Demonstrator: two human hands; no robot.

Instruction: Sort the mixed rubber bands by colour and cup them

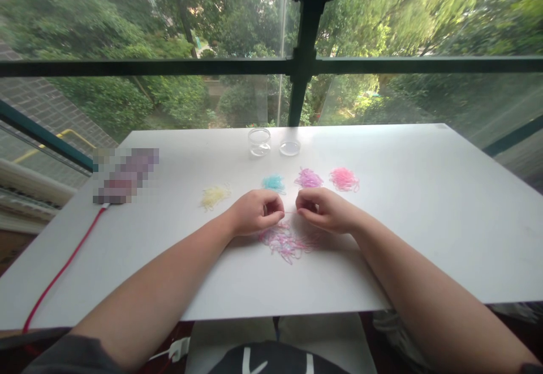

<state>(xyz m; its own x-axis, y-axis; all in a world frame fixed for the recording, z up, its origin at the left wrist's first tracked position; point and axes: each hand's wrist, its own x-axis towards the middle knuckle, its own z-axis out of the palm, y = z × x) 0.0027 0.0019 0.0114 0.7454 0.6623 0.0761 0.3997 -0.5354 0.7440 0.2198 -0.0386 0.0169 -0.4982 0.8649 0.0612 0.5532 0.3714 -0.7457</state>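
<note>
A thin pink rubber band (290, 212) is stretched between my two hands above the table. My left hand (258, 211) pinches one end between thumb and forefinger, and my right hand (324, 209) pinches the other. Right below them lies a loose mixed pile of rubber bands (288, 244), mostly pink and purple. Beyond my hands are sorted heaps: blue bands (274, 183), purple bands (309, 178) and pink bands (344, 179). Pale yellow bands (214, 197) form another heap to the left of my left hand.
At the back of the white table (424, 221) stand a clear round jar (259, 142) and a clear shallow lid or dish (289, 148). A blurred-out object (127, 176) lies at the left, with a red cable (68, 263) running off the near edge. Windows rise behind.
</note>
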